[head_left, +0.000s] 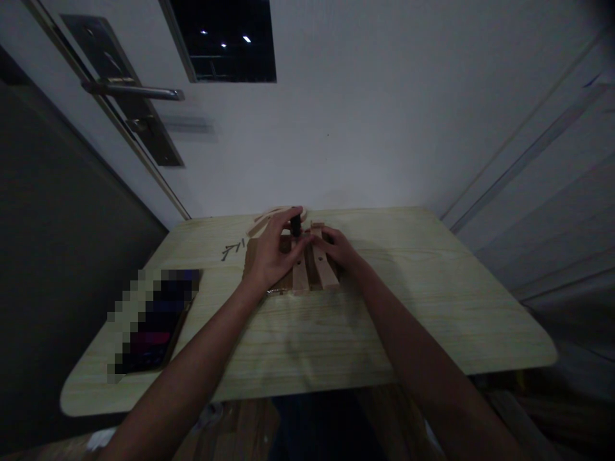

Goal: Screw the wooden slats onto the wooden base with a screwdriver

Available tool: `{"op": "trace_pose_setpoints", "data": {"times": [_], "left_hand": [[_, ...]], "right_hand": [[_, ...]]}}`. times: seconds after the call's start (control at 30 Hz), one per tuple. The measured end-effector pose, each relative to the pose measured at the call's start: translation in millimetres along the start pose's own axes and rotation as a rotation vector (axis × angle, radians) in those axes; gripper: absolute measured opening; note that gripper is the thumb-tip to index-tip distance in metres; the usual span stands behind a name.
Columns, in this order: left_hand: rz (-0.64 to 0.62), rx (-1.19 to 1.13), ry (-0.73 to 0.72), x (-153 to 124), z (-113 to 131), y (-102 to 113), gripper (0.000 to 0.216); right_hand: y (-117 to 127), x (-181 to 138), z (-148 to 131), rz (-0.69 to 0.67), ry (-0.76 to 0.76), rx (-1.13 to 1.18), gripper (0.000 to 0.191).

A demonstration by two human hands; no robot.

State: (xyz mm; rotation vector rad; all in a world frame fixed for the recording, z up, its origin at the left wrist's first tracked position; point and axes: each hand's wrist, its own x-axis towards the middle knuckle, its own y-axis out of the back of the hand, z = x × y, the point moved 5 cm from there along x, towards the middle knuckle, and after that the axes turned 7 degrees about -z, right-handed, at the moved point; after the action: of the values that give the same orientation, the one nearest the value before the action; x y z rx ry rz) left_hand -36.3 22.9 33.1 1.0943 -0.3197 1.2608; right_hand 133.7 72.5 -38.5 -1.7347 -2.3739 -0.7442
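Note:
A small wooden assembly (pixel 312 272) of upright slats on a flat board lies on the light wooden table (pixel 336 333). My left hand (pixel 273 253) curls over its left part, fingers closed around a short dark handle (pixel 295 224) that stands upright on the wood. My right hand (pixel 336 250) rests on the right slats, fingers bent and pressed on the wood, fingertips close to the dark handle. What is under the handle's tip is hidden.
Several dark screws (pixel 233 250) lie left of the assembly. Curved wooden pieces (pixel 262 223) sit behind it. A dark blurred-out flat object (pixel 156 320) lies at the table's left front. A white door with a metal lever (pixel 134 91) stands behind the table.

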Motion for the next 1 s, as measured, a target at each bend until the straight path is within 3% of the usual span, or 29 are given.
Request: {"op": "trace_pose_setpoints", "data": {"times": [0.23, 1.0], "left_hand": [[0.014, 0.011, 0.048, -0.6, -8.0, -1.0, 0.047], [-0.034, 0.014, 0.048, 0.5, -3.6, -1.9, 0.065]], "right_hand": [[1.2, 0.1, 0.3, -0.002, -0.022, 0.01, 0.045], [0.2, 0.3, -2.6, 0.025, 0.0, 0.052, 0.046]]}}
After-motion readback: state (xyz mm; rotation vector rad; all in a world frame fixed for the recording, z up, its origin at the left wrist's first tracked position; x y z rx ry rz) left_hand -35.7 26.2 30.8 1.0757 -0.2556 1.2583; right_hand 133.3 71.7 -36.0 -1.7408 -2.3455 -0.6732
